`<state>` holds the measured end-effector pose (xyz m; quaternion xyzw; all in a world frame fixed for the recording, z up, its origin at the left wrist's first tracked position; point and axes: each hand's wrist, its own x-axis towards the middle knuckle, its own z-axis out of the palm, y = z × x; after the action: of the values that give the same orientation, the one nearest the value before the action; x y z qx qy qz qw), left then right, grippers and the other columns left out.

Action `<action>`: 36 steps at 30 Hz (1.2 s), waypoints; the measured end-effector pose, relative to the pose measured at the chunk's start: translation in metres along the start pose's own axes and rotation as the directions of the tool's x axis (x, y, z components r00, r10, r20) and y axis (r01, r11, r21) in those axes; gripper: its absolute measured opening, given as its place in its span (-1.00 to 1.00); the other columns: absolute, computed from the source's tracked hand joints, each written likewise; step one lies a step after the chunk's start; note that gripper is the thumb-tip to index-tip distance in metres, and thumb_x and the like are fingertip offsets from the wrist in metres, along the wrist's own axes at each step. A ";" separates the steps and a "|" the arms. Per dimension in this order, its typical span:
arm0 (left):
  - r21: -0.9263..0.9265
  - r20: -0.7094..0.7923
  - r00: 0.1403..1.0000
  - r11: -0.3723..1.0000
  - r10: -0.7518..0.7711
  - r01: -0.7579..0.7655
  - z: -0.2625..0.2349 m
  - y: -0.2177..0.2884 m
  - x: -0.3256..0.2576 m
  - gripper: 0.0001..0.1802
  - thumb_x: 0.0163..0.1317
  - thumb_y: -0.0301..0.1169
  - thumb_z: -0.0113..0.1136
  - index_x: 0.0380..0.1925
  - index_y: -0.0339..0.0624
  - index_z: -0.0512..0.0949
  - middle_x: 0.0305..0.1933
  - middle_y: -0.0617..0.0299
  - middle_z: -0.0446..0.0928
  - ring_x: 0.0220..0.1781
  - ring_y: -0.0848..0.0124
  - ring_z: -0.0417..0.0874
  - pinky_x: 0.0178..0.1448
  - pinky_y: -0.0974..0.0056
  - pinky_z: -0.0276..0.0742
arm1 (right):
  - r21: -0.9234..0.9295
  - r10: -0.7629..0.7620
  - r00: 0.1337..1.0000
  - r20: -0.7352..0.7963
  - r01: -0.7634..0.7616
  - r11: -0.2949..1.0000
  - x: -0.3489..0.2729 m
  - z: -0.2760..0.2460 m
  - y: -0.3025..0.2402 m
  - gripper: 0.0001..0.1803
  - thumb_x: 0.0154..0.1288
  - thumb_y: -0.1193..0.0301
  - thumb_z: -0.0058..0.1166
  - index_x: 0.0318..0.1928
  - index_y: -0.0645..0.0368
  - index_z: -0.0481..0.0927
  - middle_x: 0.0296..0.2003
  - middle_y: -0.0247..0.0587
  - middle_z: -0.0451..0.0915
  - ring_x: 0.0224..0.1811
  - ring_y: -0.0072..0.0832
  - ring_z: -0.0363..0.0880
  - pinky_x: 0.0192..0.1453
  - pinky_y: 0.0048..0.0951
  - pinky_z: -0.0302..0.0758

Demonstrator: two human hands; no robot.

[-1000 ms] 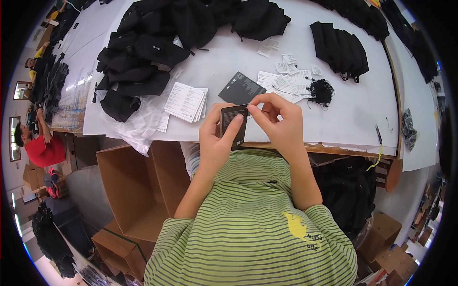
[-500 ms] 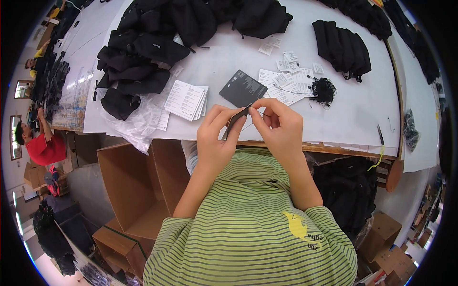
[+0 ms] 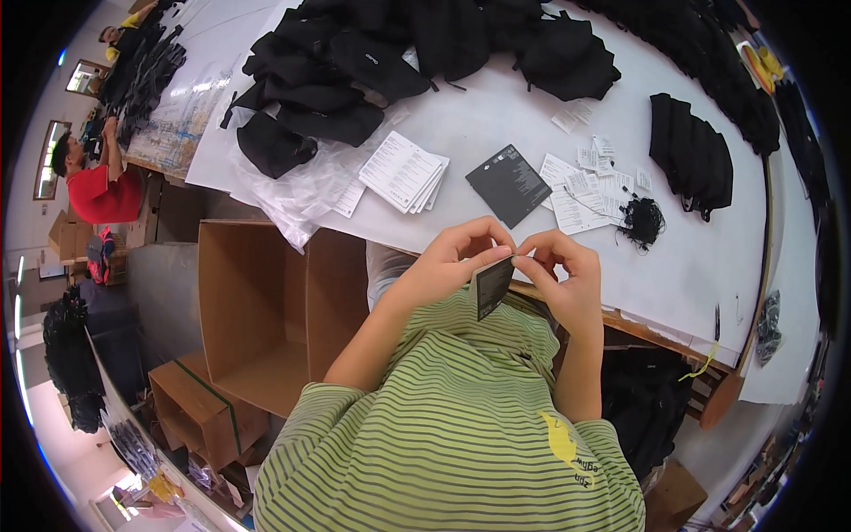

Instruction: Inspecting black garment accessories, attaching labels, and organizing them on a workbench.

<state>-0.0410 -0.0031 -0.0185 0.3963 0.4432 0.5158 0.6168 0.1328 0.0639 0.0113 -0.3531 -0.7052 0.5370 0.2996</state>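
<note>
Your left hand (image 3: 448, 262) and right hand (image 3: 567, 279) both pinch the top edge of the small dark card (image 3: 492, 285), just below the middle of the frame. Keep your fingertips close and the card steady. The white table (image 3: 496, 115) is above it.

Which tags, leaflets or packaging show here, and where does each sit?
Dark card tag: pinched by left hand and right hand; small rectangle.
Dark card stack: on white table; square.
White leaflets: table, left of it; fanned.
Small white tags: right of it; scattered.
Clear plastic bags: table edge; crumpled.
</note>
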 end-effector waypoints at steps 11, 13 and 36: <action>0.273 0.009 0.988 0.950 0.155 -0.151 0.008 0.013 -0.001 -0.89 0.34 -0.44 0.04 -0.28 -0.27 0.42 -0.27 0.32 0.42 -0.29 0.58 0.44 -0.11 0.43 0.40 | 0.549 0.199 0.956 0.216 -0.287 0.785 -0.002 0.003 0.007 -0.89 0.29 0.47 0.12 -0.24 0.19 0.47 -0.52 -0.50 0.47 -0.58 -0.83 0.26 -0.53 -0.73 0.08; 0.283 -0.035 0.990 0.952 0.135 -0.120 0.008 0.016 0.000 -0.90 0.34 -0.45 0.03 -0.29 -0.27 0.42 -0.28 0.33 0.42 -0.30 0.58 0.43 -0.14 0.44 0.40 | 0.561 0.221 0.941 0.256 -0.330 0.759 0.000 0.000 0.009 -0.89 0.32 0.46 0.08 -0.22 0.19 0.45 -0.49 -0.50 0.47 -0.57 -0.84 0.25 -0.54 -0.72 0.07; 0.848 -0.515 0.476 0.507 0.713 0.157 -0.194 0.063 0.149 -0.38 -0.04 -0.27 0.37 0.04 -0.23 0.40 -0.32 0.09 0.61 -0.28 0.16 0.64 -0.06 0.17 0.50 | 0.350 0.215 0.950 0.226 -0.285 0.892 -0.016 -0.008 0.022 -0.93 0.18 0.53 0.21 -0.32 0.27 0.63 -0.47 -0.37 0.61 -0.59 -0.82 0.36 -0.57 -0.75 0.20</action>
<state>-0.2331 0.1601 -0.0360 0.4106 0.7755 0.4777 -0.0426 0.1522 0.0584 -0.0084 -0.3263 -0.5609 0.7269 0.2249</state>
